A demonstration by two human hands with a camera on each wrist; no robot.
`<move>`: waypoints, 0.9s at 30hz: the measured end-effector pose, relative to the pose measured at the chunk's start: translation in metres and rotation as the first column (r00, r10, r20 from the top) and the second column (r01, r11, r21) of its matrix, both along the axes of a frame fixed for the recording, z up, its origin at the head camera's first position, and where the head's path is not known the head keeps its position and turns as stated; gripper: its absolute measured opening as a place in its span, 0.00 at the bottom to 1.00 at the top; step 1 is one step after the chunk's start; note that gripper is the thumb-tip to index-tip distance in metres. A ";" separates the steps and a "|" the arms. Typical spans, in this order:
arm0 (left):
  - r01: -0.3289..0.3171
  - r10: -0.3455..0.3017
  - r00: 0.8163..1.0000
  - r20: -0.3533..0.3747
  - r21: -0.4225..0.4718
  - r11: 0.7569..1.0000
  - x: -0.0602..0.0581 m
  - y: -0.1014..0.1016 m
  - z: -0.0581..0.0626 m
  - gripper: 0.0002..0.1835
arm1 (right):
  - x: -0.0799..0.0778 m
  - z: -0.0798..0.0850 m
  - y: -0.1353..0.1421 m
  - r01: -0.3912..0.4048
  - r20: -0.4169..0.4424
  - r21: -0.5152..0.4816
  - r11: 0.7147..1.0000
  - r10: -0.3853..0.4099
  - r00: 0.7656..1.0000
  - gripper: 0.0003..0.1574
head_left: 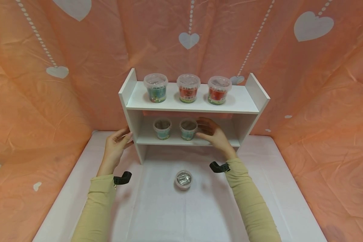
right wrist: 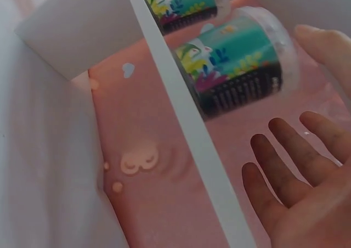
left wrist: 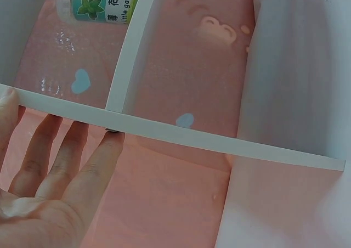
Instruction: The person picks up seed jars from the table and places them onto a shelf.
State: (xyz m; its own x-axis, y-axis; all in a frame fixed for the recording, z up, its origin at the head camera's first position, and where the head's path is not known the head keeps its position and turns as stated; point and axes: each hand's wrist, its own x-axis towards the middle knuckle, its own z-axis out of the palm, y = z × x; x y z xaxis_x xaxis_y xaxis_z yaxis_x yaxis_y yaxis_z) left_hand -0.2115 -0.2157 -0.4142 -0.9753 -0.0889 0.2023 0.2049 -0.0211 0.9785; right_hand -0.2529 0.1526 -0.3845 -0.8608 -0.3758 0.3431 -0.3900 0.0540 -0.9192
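A white two-tier shelf [head_left: 193,110] stands on the table. Two small lidded tubs, a left tub [head_left: 162,129] and a right tub [head_left: 188,129], sit on its lower board. My right hand [head_left: 213,133] is just right of the right tub; in the right wrist view its fingers are spread, with a gap between them and the teal label [right wrist: 233,61]. The fingertips of my left hand [head_left: 116,144] touch the outer face of the left side panel [left wrist: 181,131], thumb by its front edge. A green-labelled tub [left wrist: 101,4] shows partly in the left wrist view.
On the top board stand a green-labelled tub [head_left: 156,88] and two red-labelled tubs, one in the middle [head_left: 188,88], one right [head_left: 219,90]. Another lidded tub [head_left: 184,179] with a silvery top is on the white tablecloth [head_left: 160,215]. An orange cloth with hearts [head_left: 157,40] hangs behind.
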 end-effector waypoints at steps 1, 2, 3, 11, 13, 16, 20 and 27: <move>0.000 0.000 1.000 0.000 0.001 1.000 0.000 0.000 0.000 0.25 | 0.001 0.001 0.002 -0.001 0.000 -0.006 1.000 0.001 1.000 0.39; -0.001 0.001 1.000 0.000 0.001 1.000 0.000 0.000 0.000 0.25 | 0.002 0.001 0.004 -0.003 0.000 -0.012 1.000 0.003 1.000 0.39; -0.001 0.001 1.000 0.000 0.001 1.000 0.000 0.000 0.000 0.24 | 0.003 0.001 0.006 -0.004 -0.003 -0.014 1.000 0.004 1.000 0.39; 0.001 -0.001 1.000 -0.017 -0.005 1.000 0.000 -0.001 -0.001 0.24 | 0.006 -0.008 0.024 -0.031 -0.022 -0.024 0.999 0.030 0.999 0.41; 0.002 -0.002 1.000 -0.015 -0.002 1.000 0.000 0.000 -0.001 0.24 | 0.004 -0.014 0.030 -0.045 -0.031 -0.027 0.999 0.044 0.999 0.43; -0.002 0.002 1.000 -0.007 0.005 1.000 0.000 0.000 0.000 0.24 | 0.005 -0.021 0.036 -0.076 -0.051 -0.043 0.996 0.073 0.996 0.45; -0.002 0.002 1.000 0.001 0.010 1.000 0.000 0.001 0.001 0.24 | 0.011 -0.023 0.041 -0.124 -0.075 -0.067 0.990 0.119 0.990 0.46; 0.008 -0.008 1.000 -0.010 0.026 1.000 -0.001 0.001 0.001 0.24 | 0.026 -0.026 0.047 -0.178 -0.071 -0.052 0.983 0.174 0.982 0.49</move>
